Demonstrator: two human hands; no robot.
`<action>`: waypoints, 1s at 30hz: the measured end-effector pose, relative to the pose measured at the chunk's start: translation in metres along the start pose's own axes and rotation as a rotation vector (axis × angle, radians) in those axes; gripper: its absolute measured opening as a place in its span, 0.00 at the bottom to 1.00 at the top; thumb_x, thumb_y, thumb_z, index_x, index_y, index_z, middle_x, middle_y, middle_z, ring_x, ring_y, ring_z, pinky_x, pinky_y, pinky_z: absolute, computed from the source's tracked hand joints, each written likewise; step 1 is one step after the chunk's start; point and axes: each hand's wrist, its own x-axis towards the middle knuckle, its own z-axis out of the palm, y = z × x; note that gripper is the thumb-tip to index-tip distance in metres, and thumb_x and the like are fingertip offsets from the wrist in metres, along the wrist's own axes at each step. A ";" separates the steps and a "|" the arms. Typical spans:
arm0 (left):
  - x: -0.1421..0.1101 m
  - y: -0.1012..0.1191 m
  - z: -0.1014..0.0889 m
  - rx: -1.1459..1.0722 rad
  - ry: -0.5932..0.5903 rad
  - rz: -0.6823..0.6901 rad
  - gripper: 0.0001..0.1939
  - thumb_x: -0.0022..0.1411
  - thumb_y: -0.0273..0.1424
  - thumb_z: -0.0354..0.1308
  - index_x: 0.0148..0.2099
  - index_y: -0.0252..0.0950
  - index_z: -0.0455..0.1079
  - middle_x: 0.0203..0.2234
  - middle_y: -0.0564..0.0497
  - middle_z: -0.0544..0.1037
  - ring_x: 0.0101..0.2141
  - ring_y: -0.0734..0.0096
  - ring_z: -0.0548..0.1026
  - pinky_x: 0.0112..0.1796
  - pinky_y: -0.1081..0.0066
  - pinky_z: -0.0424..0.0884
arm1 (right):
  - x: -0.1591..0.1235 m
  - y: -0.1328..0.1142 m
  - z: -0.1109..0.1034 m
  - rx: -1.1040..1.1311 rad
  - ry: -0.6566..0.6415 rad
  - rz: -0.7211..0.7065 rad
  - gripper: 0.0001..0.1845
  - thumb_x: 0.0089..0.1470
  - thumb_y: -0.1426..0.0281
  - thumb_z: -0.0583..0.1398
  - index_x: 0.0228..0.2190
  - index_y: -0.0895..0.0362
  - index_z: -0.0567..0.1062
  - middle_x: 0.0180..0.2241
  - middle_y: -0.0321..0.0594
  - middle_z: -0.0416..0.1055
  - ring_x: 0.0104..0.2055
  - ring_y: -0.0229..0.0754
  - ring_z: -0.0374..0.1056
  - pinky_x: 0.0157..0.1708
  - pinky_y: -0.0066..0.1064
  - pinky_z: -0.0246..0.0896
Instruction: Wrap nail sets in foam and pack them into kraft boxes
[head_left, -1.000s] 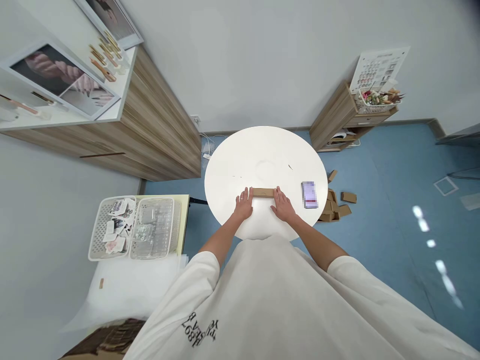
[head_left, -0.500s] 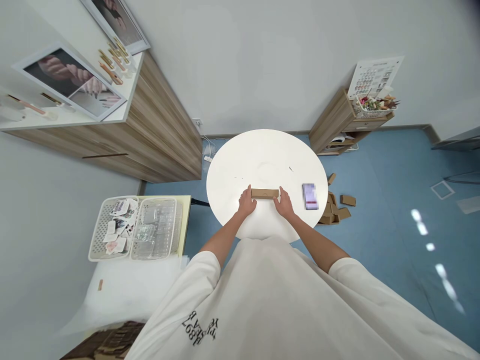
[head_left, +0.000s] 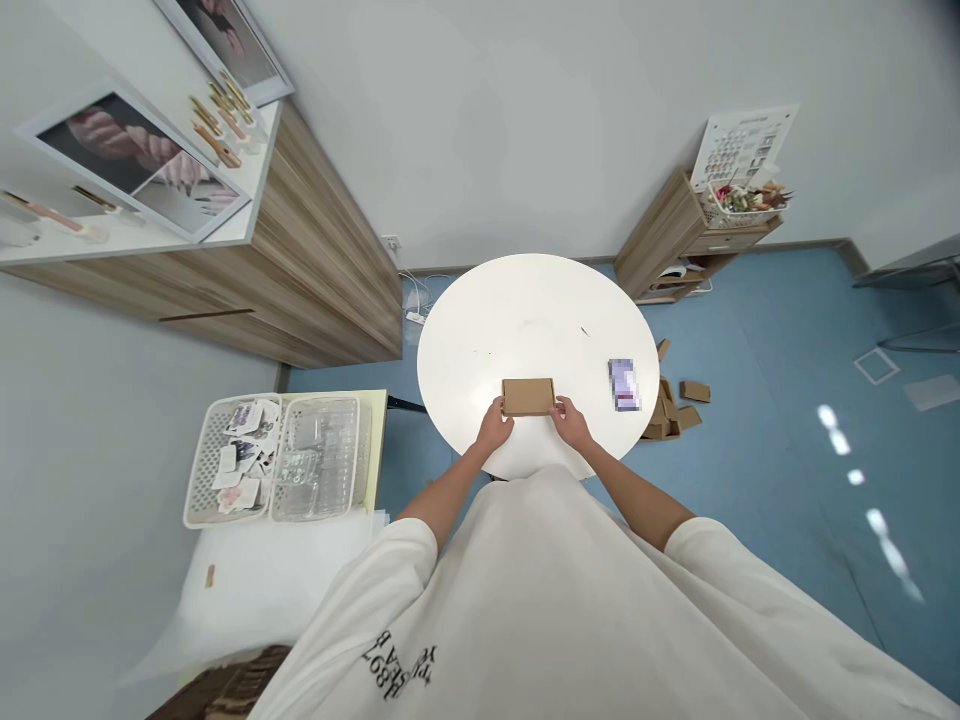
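The left hand (head_left: 493, 427) and right hand (head_left: 572, 423) clamp a flat cardboard box (head_left: 528, 397) from both ends, above the white tabletop (head_left: 480, 330).

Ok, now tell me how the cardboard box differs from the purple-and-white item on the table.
The cardboard box is plain brown, the item pale purple and white. The box sits between the left hand and right hand; the item lies untouched off to the right. Both are rectangular and lie flat on the round white table.
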 end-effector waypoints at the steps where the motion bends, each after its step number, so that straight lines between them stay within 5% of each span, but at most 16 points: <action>1: -0.004 -0.005 0.000 -0.004 -0.022 -0.016 0.32 0.59 0.23 0.57 0.65 0.38 0.58 0.57 0.41 0.72 0.54 0.59 0.73 0.53 0.60 0.69 | -0.003 0.005 0.004 -0.006 -0.018 0.024 0.29 0.62 0.57 0.54 0.62 0.52 0.63 0.55 0.46 0.72 0.55 0.48 0.70 0.54 0.42 0.65; 7: -0.008 -0.025 -0.001 0.048 -0.092 -0.088 0.35 0.61 0.27 0.57 0.69 0.36 0.53 0.62 0.37 0.66 0.59 0.55 0.69 0.57 0.58 0.66 | -0.013 0.017 0.018 -0.038 -0.008 0.076 0.31 0.61 0.61 0.55 0.64 0.55 0.62 0.60 0.50 0.67 0.55 0.48 0.70 0.55 0.40 0.64; 12: -0.002 -0.020 -0.003 0.059 -0.050 -0.102 0.34 0.63 0.31 0.58 0.69 0.35 0.53 0.65 0.35 0.61 0.60 0.53 0.67 0.57 0.58 0.66 | -0.011 0.008 0.022 -0.053 0.073 0.079 0.32 0.60 0.60 0.55 0.63 0.58 0.64 0.65 0.52 0.59 0.59 0.50 0.67 0.59 0.41 0.62; 19: -0.004 0.000 -0.004 -0.055 -0.041 -0.026 0.31 0.61 0.29 0.61 0.65 0.39 0.58 0.60 0.39 0.70 0.54 0.57 0.73 0.52 0.60 0.71 | -0.009 -0.006 0.020 0.083 0.031 0.053 0.29 0.57 0.61 0.58 0.60 0.51 0.67 0.59 0.43 0.70 0.54 0.49 0.71 0.54 0.43 0.67; 25: -0.001 0.019 0.008 -0.003 -0.037 0.004 0.32 0.60 0.29 0.62 0.65 0.38 0.60 0.62 0.39 0.68 0.56 0.56 0.72 0.53 0.60 0.70 | -0.019 -0.001 0.000 0.151 0.073 0.036 0.28 0.56 0.61 0.59 0.58 0.50 0.69 0.59 0.41 0.69 0.55 0.49 0.70 0.55 0.44 0.66; 30: 0.005 0.049 0.045 0.058 -0.068 0.067 0.34 0.59 0.28 0.60 0.66 0.37 0.58 0.62 0.38 0.65 0.57 0.56 0.71 0.54 0.61 0.69 | -0.027 0.020 -0.039 0.161 0.194 0.037 0.26 0.57 0.61 0.58 0.57 0.51 0.71 0.58 0.43 0.70 0.56 0.49 0.69 0.56 0.44 0.65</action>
